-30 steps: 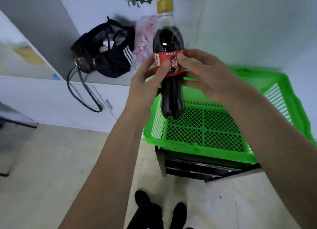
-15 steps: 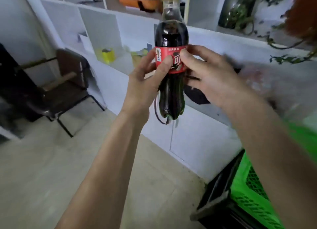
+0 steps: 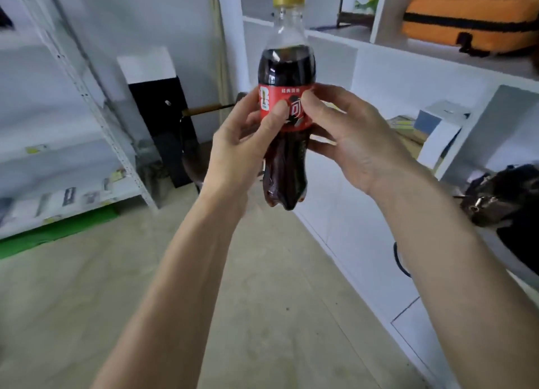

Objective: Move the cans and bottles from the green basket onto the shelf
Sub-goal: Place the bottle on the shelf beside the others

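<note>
I hold a cola bottle [image 3: 285,67] upright in front of me; it has a yellow cap, dark drink and a red label. My left hand [image 3: 236,149] grips its left side with the thumb on the label. My right hand [image 3: 350,137] grips its right side, thumb also on the label. A white metal shelf [image 3: 96,108] stands at the left, with blurred small items on its lower board. The green basket is out of view.
A white cabinet unit [image 3: 364,76] runs along the right, with an orange case [image 3: 466,18] on top and a black bag [image 3: 507,193] in an opening. A black-and-white box [image 3: 157,96] and a dark chair [image 3: 195,161] stand straight ahead. The floor is pale tile.
My view has swung left: the green basket has left the frame and the white metal shelf has come in at the left. Both hands keep the same hold on the bottle.
</note>
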